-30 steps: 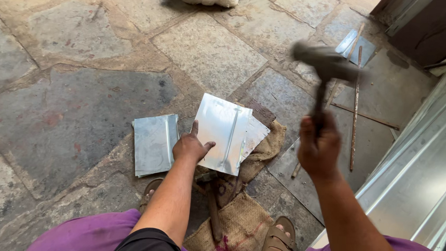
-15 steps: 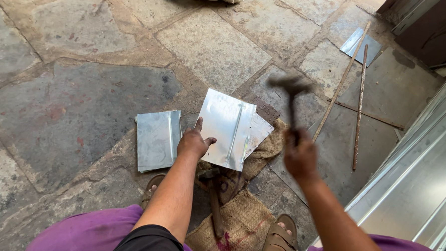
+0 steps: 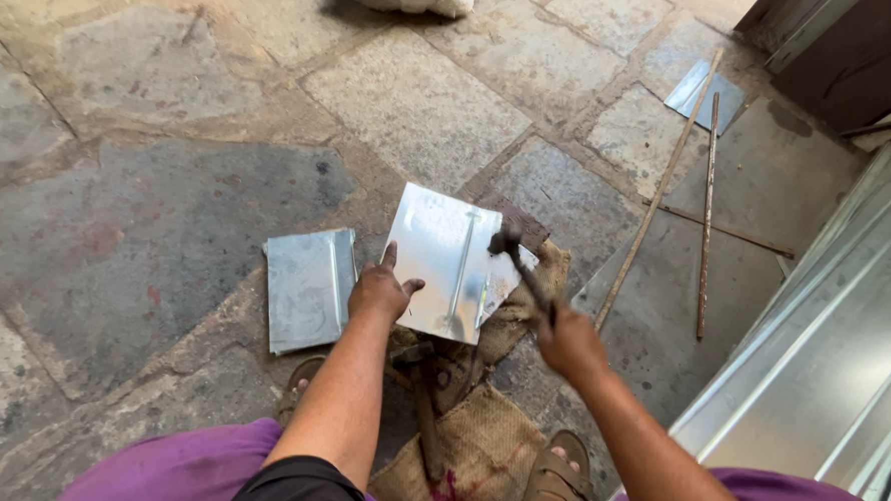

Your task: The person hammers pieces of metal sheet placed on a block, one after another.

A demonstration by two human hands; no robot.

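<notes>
Metal sheet (image 3: 455,263) lies in the middle of the frame, on a stone block with sacking (image 3: 477,442) under it, on the stone floor (image 3: 169,168). I see my left hand (image 3: 382,290) flat on the sheet's lower left edge, fingers spread wide to press it down. My right hand (image 3: 567,338) is at the lower right of the sheet, fingers shut tight on the handle of a hammer (image 3: 517,262). The hammer head sits on the sheet's right side, just beside a raised fold that runs up and down the frame. That fold is the sheet's long line, and the hammer comes at it from the right, so my right hand is the one that works it.

A moment ago the hammer was up high at the upper right of the frame. Now it is down on the sheet. My left hand has not moved.

A second small sheet (image 3: 309,287) lies left of my left hand. Long thin rods (image 3: 708,212) lie at the right.
</notes>
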